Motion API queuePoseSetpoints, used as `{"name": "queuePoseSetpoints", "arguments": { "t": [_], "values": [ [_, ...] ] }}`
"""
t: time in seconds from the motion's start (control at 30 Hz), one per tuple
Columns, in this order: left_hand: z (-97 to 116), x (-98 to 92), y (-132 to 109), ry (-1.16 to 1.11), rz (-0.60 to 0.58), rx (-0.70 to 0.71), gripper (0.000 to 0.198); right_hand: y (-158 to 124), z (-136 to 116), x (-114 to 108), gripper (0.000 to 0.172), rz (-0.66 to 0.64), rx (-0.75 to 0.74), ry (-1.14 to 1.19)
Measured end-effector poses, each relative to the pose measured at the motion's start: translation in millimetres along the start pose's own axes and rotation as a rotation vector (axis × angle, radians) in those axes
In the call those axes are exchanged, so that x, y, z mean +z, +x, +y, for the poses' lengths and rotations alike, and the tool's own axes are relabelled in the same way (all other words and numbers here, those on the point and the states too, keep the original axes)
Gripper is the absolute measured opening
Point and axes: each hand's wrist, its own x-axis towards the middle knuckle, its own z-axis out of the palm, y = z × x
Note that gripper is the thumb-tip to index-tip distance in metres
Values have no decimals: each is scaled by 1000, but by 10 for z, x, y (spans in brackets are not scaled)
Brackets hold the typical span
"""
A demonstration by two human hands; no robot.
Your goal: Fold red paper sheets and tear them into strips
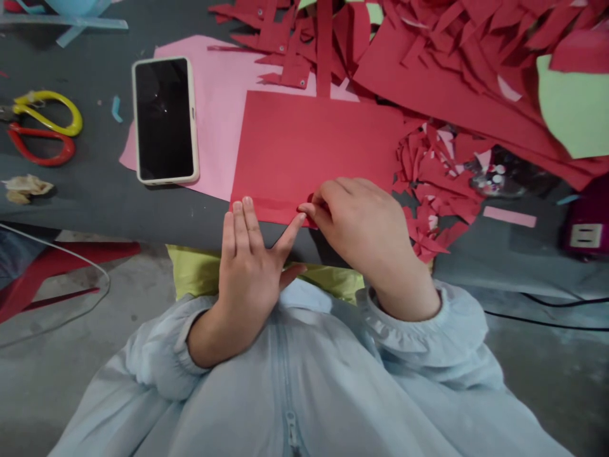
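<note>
A red sheet of paper [314, 146] lies in front of me at the table's near edge, with a narrow crease or folded strip along its near side. My left hand [247, 266] rests its outstretched fingertips on the sheet's near left edge, palm down. My right hand [364, 222] has its fingers curled in at the middle of the same edge, thumb and forefinger pinching the paper there. The left forefinger nearly meets the right thumb. A pink sheet [214, 120] lies partly under the red one.
A phone [165, 120] sits on the pink sheet. Scissors [45, 127] with yellow and red handles lie at left. Red cut-outs [285, 44] and scraps [428, 165] pile up at the back and right. A pink strip [509, 216] and a purple device [587, 222] are at right.
</note>
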Motion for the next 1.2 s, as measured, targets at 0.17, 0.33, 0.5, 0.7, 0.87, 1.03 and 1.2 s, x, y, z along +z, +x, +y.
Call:
{"name": "queuePoseSetpoints", "arguments": {
  "t": [0.17,0.33,0.5,0.7,0.87,1.03,1.2],
  "values": [
    [-158,-67,-82,52,49,11,71,16,-9,-18,25,-17,4,4],
    [-173,-63,-183,22,118,-16,61,23,-15,-38,25,-27,21,18],
    [-49,-5,-150,-24,87,117,57,16,-16,-30,24,3,11,8],
    [-75,18,-120,35,160,76,58,9,-24,-15,26,7,10,-22],
    [-223,-26,-154,117,210,46,54,14,-23,-29,22,-8,14,-23],
    [-218,-16,-157,185,192,59,58,26,-26,-54,23,-42,23,-15],
    [-79,55,-81,155,196,173,59,29,-25,-49,25,-33,18,3]
  ]
}}
